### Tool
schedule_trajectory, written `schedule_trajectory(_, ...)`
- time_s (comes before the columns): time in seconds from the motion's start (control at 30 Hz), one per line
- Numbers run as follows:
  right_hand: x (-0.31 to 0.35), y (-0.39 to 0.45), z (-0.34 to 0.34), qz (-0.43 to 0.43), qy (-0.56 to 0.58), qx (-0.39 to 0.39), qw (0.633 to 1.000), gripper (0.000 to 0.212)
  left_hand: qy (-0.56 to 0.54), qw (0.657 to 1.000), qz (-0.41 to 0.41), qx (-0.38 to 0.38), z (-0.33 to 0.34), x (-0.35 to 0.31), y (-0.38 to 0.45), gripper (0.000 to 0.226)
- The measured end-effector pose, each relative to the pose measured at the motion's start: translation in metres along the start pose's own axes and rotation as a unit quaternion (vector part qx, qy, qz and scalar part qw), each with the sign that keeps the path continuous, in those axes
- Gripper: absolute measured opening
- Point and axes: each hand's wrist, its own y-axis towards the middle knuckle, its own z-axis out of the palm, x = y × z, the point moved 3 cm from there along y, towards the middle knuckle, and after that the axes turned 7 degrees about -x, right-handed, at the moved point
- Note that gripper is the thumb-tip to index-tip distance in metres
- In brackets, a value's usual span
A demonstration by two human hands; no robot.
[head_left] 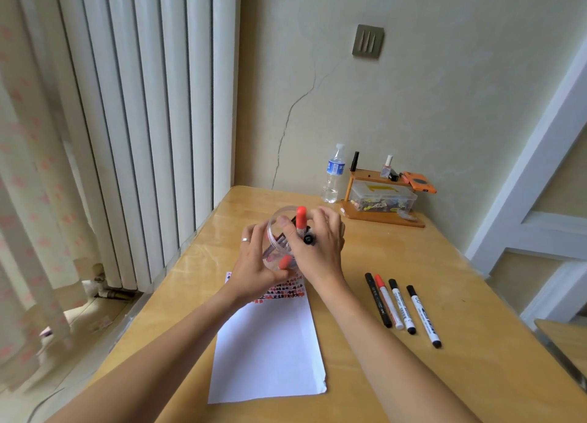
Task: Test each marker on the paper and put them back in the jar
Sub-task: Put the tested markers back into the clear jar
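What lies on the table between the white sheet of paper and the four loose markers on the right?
In the head view, only bare tabletop separates the white sheet of paper from the four loose markers; the right forearm passes above it.

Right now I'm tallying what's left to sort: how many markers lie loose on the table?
4, side by side right of the paper: all-black marker, red-capped marker, black-capped white marker, rightmost marker. More sit in the held jar, partly hidden.

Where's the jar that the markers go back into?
The clear jar is held tilted above the far end of the paper, gripped by the left hand, while the right hand holds a red-capped marker at its mouth.
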Motion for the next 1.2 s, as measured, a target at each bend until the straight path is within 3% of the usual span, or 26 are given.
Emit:
schedule_trajectory(0.17,0.003,0.004,-0.005,0.003,0.021,0.048,0.999,0.032,-0.035,0.999,-0.024,0.004,-0.001,-0.002,-0.004,0.100)
schedule_trajectory(0.23,0.000,0.005,-0.002,-0.014,-0.009,0.066,0.998,0.039,-0.042,0.999,-0.024,0.005,0.000,-0.003,-0.004,0.101)
schedule_trajectory(0.3,0.000,0.008,-0.001,-0.029,0.004,0.047,0.998,0.048,-0.042,0.999,-0.021,0.006,-0.001,-0.004,-0.004,0.101)
schedule_trajectory(0.43,0.007,0.010,-0.011,-0.046,0.091,-0.020,0.995,0.024,-0.021,0.999,0.005,0.025,-0.001,-0.003,-0.006,0.105)
schedule_trajectory(0.5,0.013,0.009,-0.017,-0.086,0.055,-0.066,0.993,0.032,-0.012,0.999,0.022,0.034,0.001,-0.003,-0.007,0.108)
schedule_trajectory(0.6,0.017,0.013,-0.021,-0.111,0.010,-0.072,0.991,0.042,0.004,0.998,0.042,0.046,0.003,-0.003,-0.007,0.111)
schedule_trajectory(0.7,0.016,0.018,-0.029,-0.143,0.027,-0.107,0.984,0.039,0.012,0.998,0.047,0.050,0.003,-0.001,-0.007,0.110)
schedule_trajectory(0.9,0.020,0.017,-0.033,-0.167,0.034,0.015,0.985,0.031,0.025,0.997,0.047,0.049,0.004,0.002,-0.005,0.107)
schedule_trajectory(1.0,0.020,0.011,-0.028,-0.193,-0.008,0.082,0.978,0.040,0.018,0.997,0.049,0.053,0.007,0.000,-0.004,0.106)
schedule_trajectory(1.13,0.018,0.009,-0.034,-0.250,0.000,-0.014,0.968,0.041,0.030,0.997,0.046,0.053,0.007,0.006,-0.006,0.108)
schedule_trajectory(1.2,0.014,0.008,-0.033,-0.274,0.010,-0.015,0.961,0.035,0.035,0.997,0.047,0.051,0.007,0.009,-0.007,0.109)
